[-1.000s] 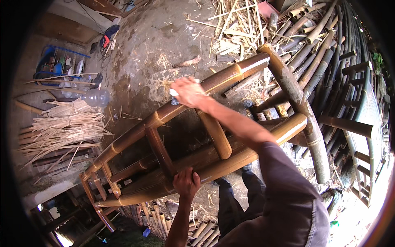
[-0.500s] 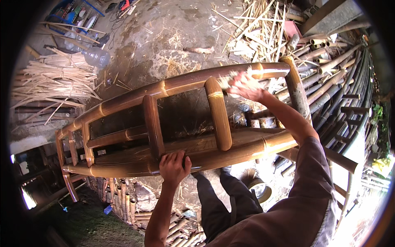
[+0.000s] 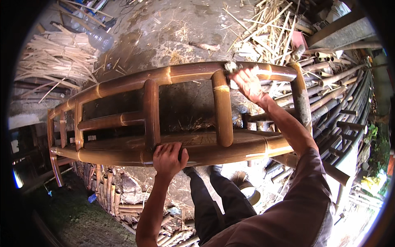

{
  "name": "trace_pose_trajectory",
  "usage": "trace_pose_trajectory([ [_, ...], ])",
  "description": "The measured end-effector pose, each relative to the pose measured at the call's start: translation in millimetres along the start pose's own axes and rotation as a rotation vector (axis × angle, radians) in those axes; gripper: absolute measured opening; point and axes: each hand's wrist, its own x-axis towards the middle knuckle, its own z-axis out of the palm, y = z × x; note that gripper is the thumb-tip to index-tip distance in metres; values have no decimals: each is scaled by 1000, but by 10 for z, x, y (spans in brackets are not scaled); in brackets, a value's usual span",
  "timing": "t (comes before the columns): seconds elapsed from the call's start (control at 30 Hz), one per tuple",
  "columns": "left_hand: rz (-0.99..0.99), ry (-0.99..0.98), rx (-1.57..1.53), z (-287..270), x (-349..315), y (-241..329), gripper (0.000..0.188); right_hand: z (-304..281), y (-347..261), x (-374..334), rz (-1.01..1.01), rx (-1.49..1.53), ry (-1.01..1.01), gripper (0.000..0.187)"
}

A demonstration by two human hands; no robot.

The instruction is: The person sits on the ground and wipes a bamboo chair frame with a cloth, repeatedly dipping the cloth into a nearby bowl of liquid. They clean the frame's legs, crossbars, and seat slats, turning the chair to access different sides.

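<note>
A long bamboo bench frame (image 3: 192,71), brown and glossy with lighter joints, lies across the view in front of me. My left hand (image 3: 168,158) grips its near rail (image 3: 222,154), fingers curled over the top beside a crosspiece (image 3: 152,113). Over at the far rail, toward its right end, my right hand (image 3: 249,84) presses a pale fibrous wad (image 3: 232,67) against the bamboo. The wad sticks out past the fingers and is partly hidden by them. A second crosspiece (image 3: 222,111) stands just left of that hand.
Split bamboo strips (image 3: 55,55) are heaped at far left near a clear plastic jug (image 3: 101,40). More strips (image 3: 271,35) litter the far right, above stacked bamboo poles (image 3: 329,99). Short bamboo pieces (image 3: 108,187) stand below the bench at left. My legs are beneath the near rail.
The whole view has shifted a little. My right hand, blurred before, shows more sharply, and its wad sits higher on the far rail. My left hand keeps its place on the near rail.
</note>
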Motion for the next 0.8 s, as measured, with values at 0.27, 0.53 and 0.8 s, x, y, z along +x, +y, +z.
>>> trace_pose_trajectory([
  [0.27, 11, 74, 68, 76, 67, -22, 18, 252, 395, -948, 358, 38, -216, 39],
  [0.53, -37, 52, -44, 15, 99, 32, 19, -184, 236, 959, -306, 245, -335, 59],
  [0.8, -94, 73, -53, 24, 33, 26, 21, 382, -1010, 1826, 378, 2315, -741, 29],
])
